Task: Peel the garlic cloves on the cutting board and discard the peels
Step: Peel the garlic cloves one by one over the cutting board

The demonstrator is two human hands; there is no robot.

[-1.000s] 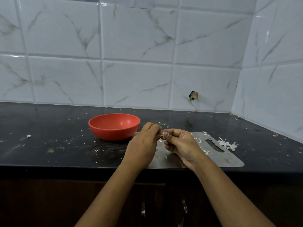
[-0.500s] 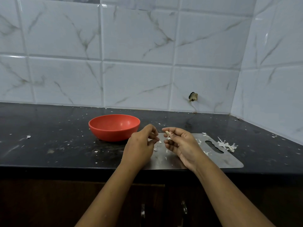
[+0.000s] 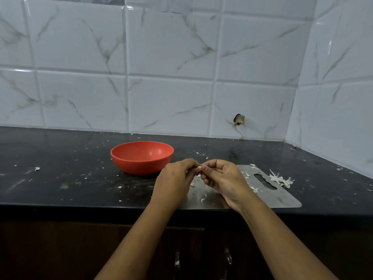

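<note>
A small pale garlic clove (image 3: 199,168) shows between the fingertips of both hands, held above the steel cutting board (image 3: 280,197). My right hand (image 3: 224,179) pinches it from the right, and my left hand (image 3: 175,181) meets it from the left with curled fingertips on the clove. Most of the clove is hidden by fingers. White peel scraps (image 3: 202,200) lie on the board, and a pile of peels (image 3: 282,179) sits just off its far right corner.
An orange-red bowl (image 3: 142,157) stands on the black counter (image 3: 60,174) left of the board, close to my left hand. Peel flecks are scattered over the counter. Tiled walls close the back and right side. Cabinet handles (image 3: 228,258) show below the counter edge.
Half a second ago my hands were apart, with the clove in the right fingers. Now the left hand has come back to the clove and both fingertips meet on it.
</note>
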